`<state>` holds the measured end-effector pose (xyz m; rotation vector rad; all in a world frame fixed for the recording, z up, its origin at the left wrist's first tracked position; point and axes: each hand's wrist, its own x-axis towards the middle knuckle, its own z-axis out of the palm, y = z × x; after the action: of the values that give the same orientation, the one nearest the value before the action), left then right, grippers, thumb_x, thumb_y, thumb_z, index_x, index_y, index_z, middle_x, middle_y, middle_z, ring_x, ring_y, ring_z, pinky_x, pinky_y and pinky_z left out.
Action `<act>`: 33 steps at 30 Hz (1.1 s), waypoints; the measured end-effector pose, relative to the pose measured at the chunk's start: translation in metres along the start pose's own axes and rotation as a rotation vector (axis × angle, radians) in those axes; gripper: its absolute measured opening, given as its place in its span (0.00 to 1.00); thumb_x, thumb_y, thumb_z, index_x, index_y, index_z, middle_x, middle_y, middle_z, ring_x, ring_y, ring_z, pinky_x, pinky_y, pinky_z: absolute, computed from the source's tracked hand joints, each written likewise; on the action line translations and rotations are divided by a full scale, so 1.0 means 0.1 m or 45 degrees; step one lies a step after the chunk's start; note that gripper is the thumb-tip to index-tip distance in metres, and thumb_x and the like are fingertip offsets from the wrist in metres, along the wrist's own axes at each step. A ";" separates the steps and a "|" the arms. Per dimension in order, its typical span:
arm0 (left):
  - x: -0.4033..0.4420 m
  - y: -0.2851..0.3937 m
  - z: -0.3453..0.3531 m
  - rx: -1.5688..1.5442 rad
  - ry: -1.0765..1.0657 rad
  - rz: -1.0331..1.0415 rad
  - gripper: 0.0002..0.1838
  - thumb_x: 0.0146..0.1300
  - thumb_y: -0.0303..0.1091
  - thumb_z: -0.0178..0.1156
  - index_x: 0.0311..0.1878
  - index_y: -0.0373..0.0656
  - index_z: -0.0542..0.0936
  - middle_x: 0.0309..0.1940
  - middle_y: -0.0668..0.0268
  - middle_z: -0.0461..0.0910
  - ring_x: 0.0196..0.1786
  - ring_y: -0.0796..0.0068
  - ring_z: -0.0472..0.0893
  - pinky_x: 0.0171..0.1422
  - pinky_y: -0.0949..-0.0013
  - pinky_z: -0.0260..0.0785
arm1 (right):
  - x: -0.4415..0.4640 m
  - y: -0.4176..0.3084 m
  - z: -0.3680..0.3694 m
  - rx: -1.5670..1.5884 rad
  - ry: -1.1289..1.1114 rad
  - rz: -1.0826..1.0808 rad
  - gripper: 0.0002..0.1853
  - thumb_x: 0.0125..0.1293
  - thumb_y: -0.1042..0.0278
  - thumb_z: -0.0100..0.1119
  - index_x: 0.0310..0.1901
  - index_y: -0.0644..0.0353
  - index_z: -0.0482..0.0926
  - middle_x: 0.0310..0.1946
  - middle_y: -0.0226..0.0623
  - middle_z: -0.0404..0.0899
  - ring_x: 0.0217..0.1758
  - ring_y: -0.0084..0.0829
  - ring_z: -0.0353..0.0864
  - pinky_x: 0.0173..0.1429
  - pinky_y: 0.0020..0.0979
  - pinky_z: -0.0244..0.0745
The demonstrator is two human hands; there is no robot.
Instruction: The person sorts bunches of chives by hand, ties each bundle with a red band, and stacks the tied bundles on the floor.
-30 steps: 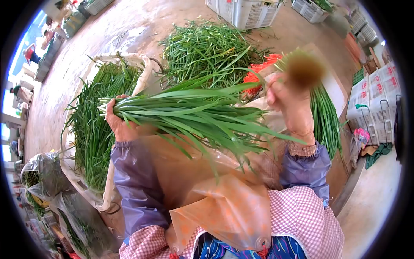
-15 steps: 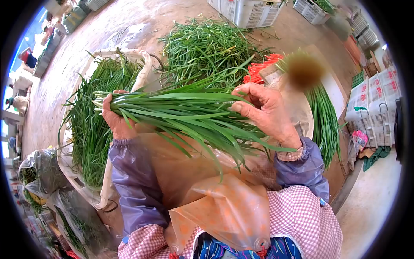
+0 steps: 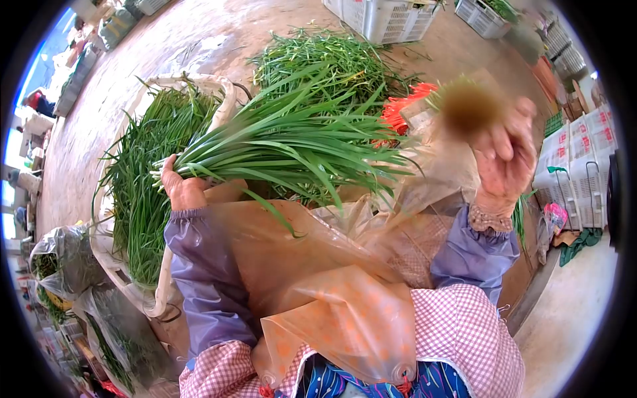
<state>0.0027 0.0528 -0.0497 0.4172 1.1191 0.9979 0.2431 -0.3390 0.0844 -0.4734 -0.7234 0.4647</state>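
Note:
My left hand is closed around the pale stem ends of a bunch of garlic chives. The long green leaves fan out to the right, over my lap. Away from the bunch, my right hand is raised at the right with its fingers loosely bent and apart, and I see nothing in it. A brown blurred spot hides part of the area beside its fingers. Near it lie red ties. Behind the bunch is a heap of loose green leaves.
A white-rimmed basket full of chives stands at my left. White plastic crates are at the back, and wrapped crates are stacked at the right. Plastic bags of greens lie at the lower left. A translucent apron covers my lap.
My right hand has left the leaves and moved right and up. The bunch in my left hand has tilted, its leaves now spread wider and higher.

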 end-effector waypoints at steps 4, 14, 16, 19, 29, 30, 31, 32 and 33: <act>0.00 0.13 0.06 -0.099 0.058 -0.207 0.15 0.54 0.47 0.58 0.40 0.48 0.79 0.41 0.60 0.81 0.44 0.53 0.78 0.52 0.41 0.66 | -0.22 0.11 -0.03 0.131 -0.374 0.150 0.10 0.68 0.70 0.56 0.48 0.59 0.73 0.30 0.37 0.77 0.23 0.24 0.75 0.22 0.26 0.70; 0.15 0.13 -0.02 -0.280 -0.026 -0.145 0.11 0.52 0.40 0.60 0.35 0.45 0.77 0.35 0.59 0.82 0.39 0.54 0.81 0.51 0.45 0.74 | -0.53 0.67 0.39 -0.345 -0.825 0.633 0.17 0.69 0.62 0.55 0.26 0.67 0.75 0.20 0.32 0.77 0.20 0.22 0.75 0.24 0.24 0.71; 0.18 0.13 -0.03 -0.436 -0.073 -0.081 0.11 0.51 0.36 0.60 0.37 0.44 0.76 0.35 0.58 0.81 0.39 0.57 0.82 0.50 0.49 0.76 | -0.53 0.58 0.36 -0.350 -0.789 0.667 0.21 0.70 0.58 0.54 0.21 0.64 0.74 0.21 0.33 0.77 0.17 0.23 0.73 0.23 0.26 0.69; 0.18 0.13 -0.05 -0.517 -0.244 0.058 0.09 0.52 0.33 0.60 0.35 0.42 0.74 0.33 0.58 0.80 0.38 0.59 0.80 0.49 0.52 0.76 | -0.50 0.40 0.28 -0.418 -0.275 0.413 0.19 0.70 0.55 0.54 0.27 0.61 0.75 0.23 0.36 0.78 0.17 0.24 0.72 0.23 0.29 0.69; -0.48 0.21 0.08 -0.666 -1.058 0.366 0.11 0.60 0.32 0.56 0.42 0.38 0.70 0.37 0.65 0.71 0.42 0.71 0.75 0.59 0.63 0.67 | -0.17 0.42 0.30 -1.304 0.341 -0.147 0.07 0.69 0.69 0.56 0.36 0.62 0.79 0.28 0.32 0.79 0.30 0.22 0.76 0.38 0.23 0.73; -0.47 0.21 0.08 -0.659 -1.059 0.364 0.11 0.60 0.32 0.56 0.42 0.38 0.70 0.37 0.65 0.71 0.42 0.71 0.75 0.59 0.63 0.67 | -0.18 0.45 0.26 -1.302 0.348 -0.145 0.07 0.69 0.69 0.56 0.36 0.62 0.79 0.28 0.32 0.79 0.30 0.22 0.76 0.38 0.23 0.73; -0.46 0.22 0.08 -0.680 -1.080 0.337 0.12 0.60 0.32 0.56 0.44 0.39 0.70 0.37 0.65 0.72 0.42 0.72 0.75 0.57 0.62 0.68 | -0.20 0.50 0.21 -1.181 0.193 -0.046 0.08 0.70 0.68 0.55 0.35 0.62 0.78 0.26 0.31 0.77 0.29 0.21 0.75 0.36 0.23 0.72; -0.45 0.22 0.07 -0.703 -1.098 0.311 0.13 0.59 0.32 0.57 0.46 0.41 0.70 0.38 0.65 0.73 0.42 0.72 0.75 0.56 0.61 0.68 | -0.20 0.53 0.19 -1.056 0.038 0.054 0.09 0.71 0.68 0.54 0.33 0.62 0.77 0.24 0.30 0.75 0.28 0.20 0.73 0.35 0.22 0.71; -0.45 0.21 0.06 -0.701 -1.095 0.309 0.13 0.59 0.32 0.57 0.46 0.41 0.70 0.38 0.65 0.73 0.42 0.72 0.75 0.56 0.61 0.68 | -0.24 0.60 0.23 -1.070 0.130 0.139 0.10 0.72 0.68 0.52 0.33 0.61 0.76 0.23 0.29 0.74 0.26 0.19 0.72 0.33 0.21 0.71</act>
<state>-0.0052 0.0276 -0.0069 0.4661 0.0097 1.1227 0.1969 -0.2992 0.0539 -1.3193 -0.7780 0.2150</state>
